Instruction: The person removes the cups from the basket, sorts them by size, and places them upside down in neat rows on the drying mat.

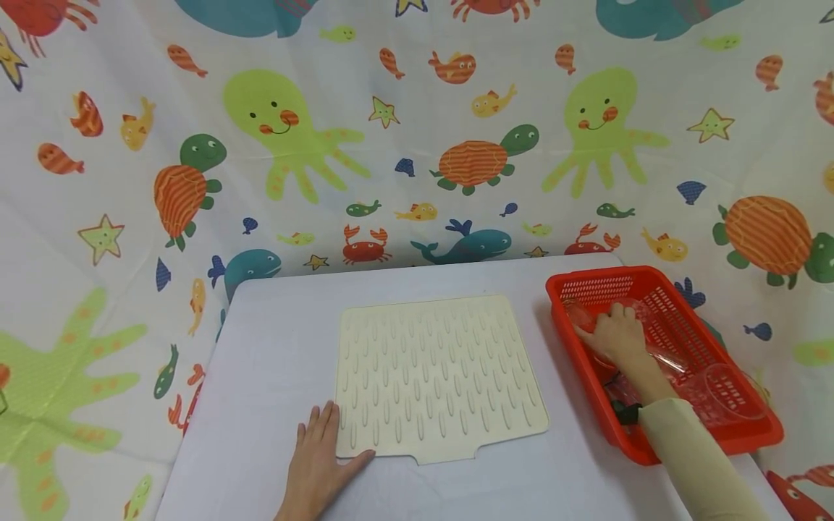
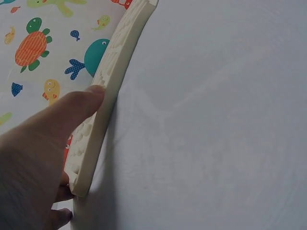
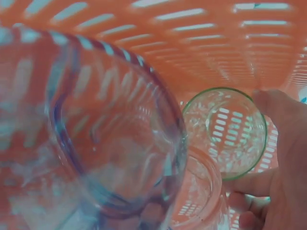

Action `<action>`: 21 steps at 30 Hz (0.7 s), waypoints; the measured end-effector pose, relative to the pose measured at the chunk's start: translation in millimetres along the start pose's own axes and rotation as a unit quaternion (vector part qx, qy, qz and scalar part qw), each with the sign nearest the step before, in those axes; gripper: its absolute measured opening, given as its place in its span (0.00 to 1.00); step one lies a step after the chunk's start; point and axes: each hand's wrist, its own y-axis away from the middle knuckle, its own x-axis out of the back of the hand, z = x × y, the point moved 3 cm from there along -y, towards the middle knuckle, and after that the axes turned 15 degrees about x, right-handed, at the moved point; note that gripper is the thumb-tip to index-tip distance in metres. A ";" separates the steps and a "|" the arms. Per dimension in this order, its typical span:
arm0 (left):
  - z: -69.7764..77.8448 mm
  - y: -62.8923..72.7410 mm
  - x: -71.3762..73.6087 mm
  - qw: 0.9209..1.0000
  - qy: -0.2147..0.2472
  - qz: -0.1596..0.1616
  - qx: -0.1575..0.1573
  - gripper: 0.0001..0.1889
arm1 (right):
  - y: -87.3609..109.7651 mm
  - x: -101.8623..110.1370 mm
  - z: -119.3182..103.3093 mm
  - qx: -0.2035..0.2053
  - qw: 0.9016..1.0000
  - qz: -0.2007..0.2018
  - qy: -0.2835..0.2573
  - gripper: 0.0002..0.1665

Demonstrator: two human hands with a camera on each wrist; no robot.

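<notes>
Nearest is the left hand [image 1: 316,459], at 7 o'clock of the cream board [image 1: 433,369]; its fingers lie straight along the left edge, and the thumb, stretched away from them, touches the near edge. This board lies flat on the white table [image 1: 260,376], ridged side up. Its tab [image 1: 446,453] points to 6 o'clock, and the small ridges run with their long axis roughly from 6 to 12. In the head view the board itself looks longer from 9 to 3.

At about 3 o'clock from the board stands the red basket [image 1: 586,376], its length going from 5 towards 11 o'clock. In its near end is a clear cup [image 1: 736,391]. The right hand [image 1: 617,336], with a pale sleeve [image 1: 704,456] coming from 5 o'clock, is inside the farther half, well apart from the left one. Seen from the right wrist, its thumb and forefinger pinch a glass with green rim [image 3: 225,132], whose mouth faces this camera; whether it stands or lies, I cannot tell. At 9 o'clock of it is a large clear vessel [image 3: 115,139].

Farthest, at 12 o'clock, hangs a white curtain [image 1: 423,108] printed with octopuses, turtles, crabs and whales
</notes>
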 end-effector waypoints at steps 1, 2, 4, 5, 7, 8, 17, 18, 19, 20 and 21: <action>0.1 -0.2 0.0 1.000 -0.001 -0.001 0.000 0.58 | -0.2 -0.5 0.6 -0.002 1.000 -0.001 -0.005 0.44; 0.2 -0.4 0.1 1.000 -0.002 -0.002 0.000 0.58 | -0.2 -0.6 1.0 -0.003 1.000 -0.001 -0.009 0.44; 0.4 -0.7 0.3 1.000 -0.004 -0.002 0.000 0.58 | -0.9 -1.1 1.7 -0.005 1.000 -0.004 -0.015 0.43; 0.5 -0.8 0.5 1.000 -0.003 -0.001 0.000 0.58 | -1.5 -1.3 2.1 -0.005 1.000 -0.004 -0.016 0.42; 0.5 -0.8 0.8 1.000 -0.001 -0.001 0.001 0.58 | -2.7 -2.0 2.8 -0.004 1.000 -0.007 -0.015 0.40; 0.4 -0.8 0.8 1.000 -0.001 0.000 0.001 0.58 | -3.2 -2.2 2.6 -0.003 1.000 -0.008 -0.014 0.39; 0.5 -1.8 0.3 1.000 -0.007 -0.004 0.005 0.58 | -5.0 -3.0 6.4 -0.002 1.000 -0.014 -0.015 0.39; 0.4 -2.0 0.2 1.000 -0.009 -0.005 0.005 0.58 | -4.9 -2.3 7.2 -0.002 1.000 -0.011 -0.014 0.40; 0.5 -2.3 -0.1 1.000 -0.010 -0.007 0.005 0.58 | -5.1 -1.7 7.8 -0.004 1.000 -0.008 -0.014 0.41; 0.5 -2.5 -0.3 1.000 -0.011 -0.008 0.006 0.58 | -5.0 -0.7 8.5 -0.006 1.000 -0.004 -0.014 0.43; 0.6 -2.8 -0.5 1.000 -0.012 -0.011 0.007 0.59 | -4.9 0.6 9.1 -0.008 1.000 0.002 -0.015 0.44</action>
